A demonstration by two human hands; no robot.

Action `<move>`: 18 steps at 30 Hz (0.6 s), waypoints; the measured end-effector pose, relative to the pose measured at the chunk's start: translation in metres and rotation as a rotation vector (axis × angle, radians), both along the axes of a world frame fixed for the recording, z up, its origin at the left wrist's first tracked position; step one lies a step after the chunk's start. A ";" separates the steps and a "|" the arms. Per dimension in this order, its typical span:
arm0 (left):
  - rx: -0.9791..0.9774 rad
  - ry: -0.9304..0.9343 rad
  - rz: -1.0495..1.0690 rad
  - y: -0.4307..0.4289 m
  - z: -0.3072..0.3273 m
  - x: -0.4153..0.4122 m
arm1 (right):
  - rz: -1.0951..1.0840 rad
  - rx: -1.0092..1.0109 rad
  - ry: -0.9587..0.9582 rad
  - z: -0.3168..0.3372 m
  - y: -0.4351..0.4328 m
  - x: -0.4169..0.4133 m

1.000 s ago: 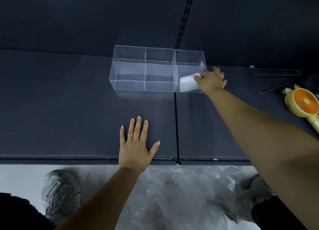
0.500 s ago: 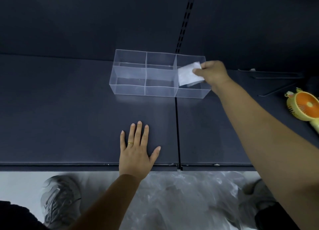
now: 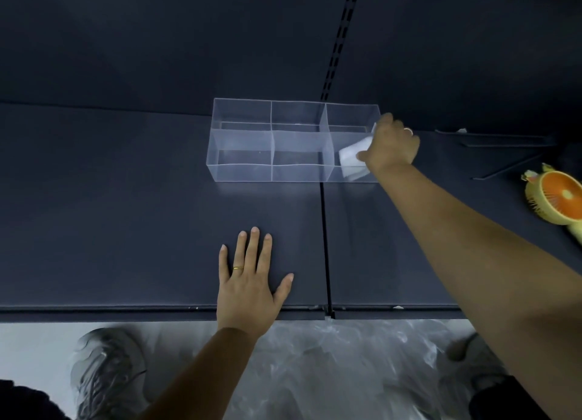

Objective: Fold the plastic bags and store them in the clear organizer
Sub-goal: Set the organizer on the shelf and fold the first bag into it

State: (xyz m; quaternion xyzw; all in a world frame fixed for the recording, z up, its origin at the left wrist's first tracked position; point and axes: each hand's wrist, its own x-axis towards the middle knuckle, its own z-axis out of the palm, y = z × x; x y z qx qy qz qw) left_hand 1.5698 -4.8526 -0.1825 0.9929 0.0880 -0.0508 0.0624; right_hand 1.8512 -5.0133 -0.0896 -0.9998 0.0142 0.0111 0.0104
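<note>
Pinched in the closed right hand (image 3: 390, 145), a folded plastic bag (image 3: 352, 152) is held inside the clear organizer's (image 3: 271, 142) rightmost near compartment.

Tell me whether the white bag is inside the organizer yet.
Partly in. The folded bag sits in the clear organizer's rightmost front compartment, the right hand gripping its top.

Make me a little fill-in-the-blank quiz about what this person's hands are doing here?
1. The right hand holds a folded ____ bag.
2. The clear organizer is ____ sections long.
3. The left hand lies ____ on the dark shelf.
4. The bag is at the organizer's ____ end.

Missing words: white; three; flat; right
</note>
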 end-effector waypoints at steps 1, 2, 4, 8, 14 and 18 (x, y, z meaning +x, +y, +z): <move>0.001 -0.002 0.000 0.000 0.000 0.000 | -0.031 -0.007 -0.011 -0.002 -0.004 0.000; 0.001 -0.004 0.000 0.000 0.000 0.000 | -0.056 -0.022 -0.011 -0.003 -0.008 0.000; 0.002 -0.008 0.000 0.000 0.000 0.000 | -0.087 -0.060 0.009 -0.006 -0.016 0.001; 0.006 -0.009 0.002 0.000 0.002 -0.001 | -0.060 -0.035 0.075 -0.008 -0.022 0.006; 0.009 -0.004 0.005 -0.001 0.001 -0.001 | -0.089 0.182 0.340 -0.014 -0.022 0.003; 0.015 -0.005 0.010 -0.001 0.001 0.000 | -0.071 0.237 0.278 -0.013 -0.027 -0.001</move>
